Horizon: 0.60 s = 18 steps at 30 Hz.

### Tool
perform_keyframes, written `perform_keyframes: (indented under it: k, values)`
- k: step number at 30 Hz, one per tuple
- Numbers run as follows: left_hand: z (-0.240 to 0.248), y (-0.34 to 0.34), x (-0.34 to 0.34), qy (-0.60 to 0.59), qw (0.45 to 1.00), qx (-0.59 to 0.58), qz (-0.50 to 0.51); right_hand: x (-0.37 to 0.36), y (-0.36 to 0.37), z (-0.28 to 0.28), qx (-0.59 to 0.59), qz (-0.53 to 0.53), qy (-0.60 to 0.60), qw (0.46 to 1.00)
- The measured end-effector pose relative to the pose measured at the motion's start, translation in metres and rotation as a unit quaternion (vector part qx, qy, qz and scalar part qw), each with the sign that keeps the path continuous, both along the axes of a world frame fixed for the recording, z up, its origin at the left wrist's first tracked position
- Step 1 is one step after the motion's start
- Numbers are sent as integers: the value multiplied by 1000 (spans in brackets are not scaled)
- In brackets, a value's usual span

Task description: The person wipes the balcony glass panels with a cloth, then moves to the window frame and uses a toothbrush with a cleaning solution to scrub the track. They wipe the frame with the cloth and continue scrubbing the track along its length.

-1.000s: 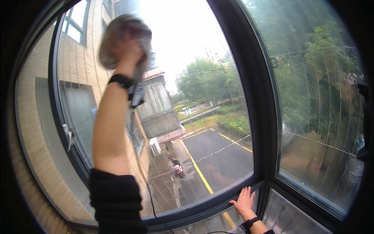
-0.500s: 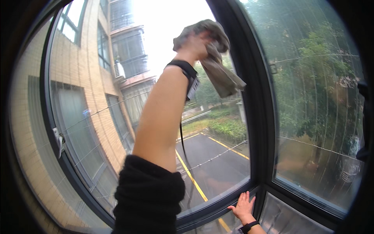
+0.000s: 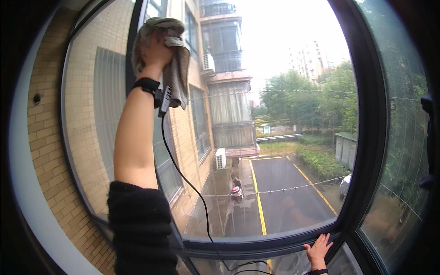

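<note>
My left hand (image 3: 158, 51), raised at the upper left, is closed on a grey-brown cloth (image 3: 180, 68). It holds the cloth up against the window by the dark upright frame at the pane's left side. Part of the cloth hangs loose below the hand, and the fingertips are partly hidden in its folds. A black band (image 3: 146, 84) with a small device and a thin black cable (image 3: 198, 191) is on that wrist. Low on the right, my right hand (image 3: 319, 250) rests on the dark lower window frame (image 3: 270, 246), empty, with its fingers spread.
A thick dark corner post (image 3: 370, 119) divides this window from another pane (image 3: 403, 151) on the right. Thin wires (image 3: 302, 188) stretch across outside the glass. At the left is a tan brick wall (image 3: 48, 151). Beyond the glass lies a yellow-lined parking space (image 3: 293, 192).
My left hand has carried the cloth left, from near the corner post to the upright frame on the other side. The view has turned left. My right hand stays on the lower frame.
</note>
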<state>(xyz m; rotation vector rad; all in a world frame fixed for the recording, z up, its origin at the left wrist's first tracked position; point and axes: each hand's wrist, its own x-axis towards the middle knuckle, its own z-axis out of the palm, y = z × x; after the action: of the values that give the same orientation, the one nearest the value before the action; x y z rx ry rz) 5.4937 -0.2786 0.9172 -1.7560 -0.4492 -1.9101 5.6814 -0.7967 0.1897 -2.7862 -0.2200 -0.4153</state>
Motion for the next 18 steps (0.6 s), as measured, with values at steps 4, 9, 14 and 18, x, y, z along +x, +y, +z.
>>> perform_keyframes:
  k: [4, 9, 14, 18]
  values:
    - [-115, -32, -1, -3, 1000, 1, -17, -2, 1, 1, -4, 5, -7, 1000]
    - [-319, -89, 12, 108, 993, 51, 14, -3, -3, 5, 22, 13, 6, 1000]
    - [-555, -127, -10, 527, 843, -19, -103, -24, -19, 0, 42, 58, 36, 997]
    - [-612, -106, -10, 650, 702, 271, -105, -63, -53, -14, 51, 62, 41, 996]
